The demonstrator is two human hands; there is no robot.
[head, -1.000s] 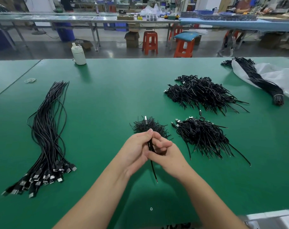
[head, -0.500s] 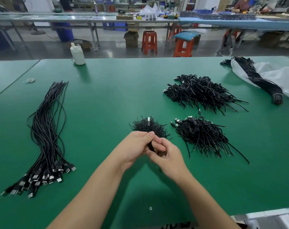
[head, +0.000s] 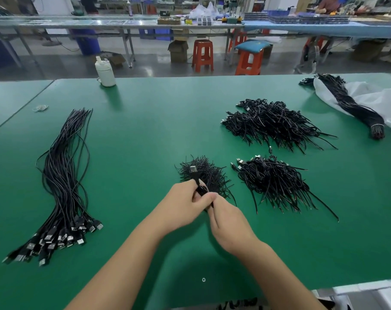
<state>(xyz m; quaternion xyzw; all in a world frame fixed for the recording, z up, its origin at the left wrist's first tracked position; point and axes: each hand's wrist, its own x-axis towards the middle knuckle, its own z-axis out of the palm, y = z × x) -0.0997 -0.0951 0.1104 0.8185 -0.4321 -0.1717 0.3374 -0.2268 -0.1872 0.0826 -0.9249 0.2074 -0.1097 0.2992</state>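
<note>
The cable [head: 195, 177], plug end pointing away from the body, is gripped by the left hand [head: 183, 206]; the right hand [head: 227, 222] pinches its near end.

The cable [head: 198, 184] is thin and black, gathered into a short, tight bundle. It stands nearly upright, tilted a little to the left, between the two hands. The left hand [head: 183, 205] grips its middle with curled fingers. The right hand [head: 229, 227] pinches its lower part just beside the left thumb. Its plug [head: 192, 169], a black body with a silver metal end, sticks out above the left hand and points up and away. The lower end is hidden behind the hands.
</note>
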